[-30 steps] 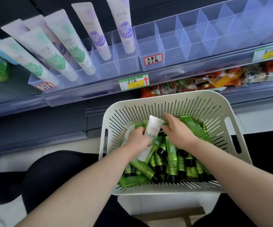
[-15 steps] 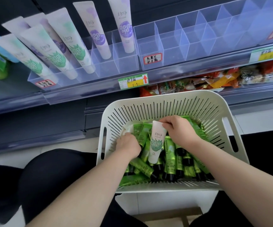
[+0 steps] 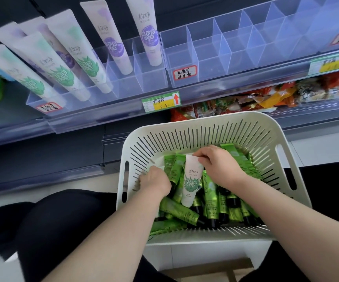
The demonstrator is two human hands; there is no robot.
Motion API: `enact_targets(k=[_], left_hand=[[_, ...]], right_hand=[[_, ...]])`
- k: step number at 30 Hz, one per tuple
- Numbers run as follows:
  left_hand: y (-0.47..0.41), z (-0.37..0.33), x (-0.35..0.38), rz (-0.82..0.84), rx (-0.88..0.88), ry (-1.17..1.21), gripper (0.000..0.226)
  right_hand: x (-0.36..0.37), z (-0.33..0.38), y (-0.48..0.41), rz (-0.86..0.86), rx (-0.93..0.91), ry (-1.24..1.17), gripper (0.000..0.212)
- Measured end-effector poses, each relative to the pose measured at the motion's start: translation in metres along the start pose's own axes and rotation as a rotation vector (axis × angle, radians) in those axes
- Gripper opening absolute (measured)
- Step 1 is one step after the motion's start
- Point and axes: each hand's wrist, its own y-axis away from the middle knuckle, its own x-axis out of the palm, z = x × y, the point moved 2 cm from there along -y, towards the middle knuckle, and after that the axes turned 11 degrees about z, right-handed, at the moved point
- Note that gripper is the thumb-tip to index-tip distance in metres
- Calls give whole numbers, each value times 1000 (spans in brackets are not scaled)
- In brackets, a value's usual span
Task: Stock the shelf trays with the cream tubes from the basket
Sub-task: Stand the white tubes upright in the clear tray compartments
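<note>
In the head view, your right hand [image 3: 217,169] pinches the flat crimped end of a white plastic cream tube with a green leaf print [image 3: 191,182]. Its fingers are narrow on the crimp, so the tube hangs cap-down over the heap of glossy green tubes [image 3: 211,198] inside the white slotted plastic basket [image 3: 205,119]. Your left hand [image 3: 154,182] is dug into the heap at the basket's left side; its fingers are hidden among the tubes, so I cannot tell whether they hold anything. The clear plastic divided shelf trays [image 3: 215,72] sit above and beyond the basket, and the left one carries a row of upright white tubes [image 3: 62,74]. My worry is that thin pinch: the crimp looks slick and the weight sits low, so the tube could swing or slip as you lift it. It could also catch a divider edge on the way in and tip, or knock its standing neighbours.
</note>
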Motion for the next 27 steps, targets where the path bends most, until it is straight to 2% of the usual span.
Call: enact_targets(k=[3,10,15,20,23,27], left_hand=[[8,-5,3,-33,77,-1,35],[19,-15,-10,-65,272,256,27],[41,-5,-28,-244,461,297,23],[71,5,-61,-380,557,350,18],[93,9,-89,-475,662,395,13],[123,18,-139,-665,756,446,20]], right_hand=[[0,1,-1,-19,-7,-12,21],[-6,7,2,-40,-16,15,20],[-20,22,15,-127,-44,64,19],[-37,50,28,-186,-91,147,21],[-59,74,33,-281,-131,196,22],[-93,107,36,-439,-208,224,22]])
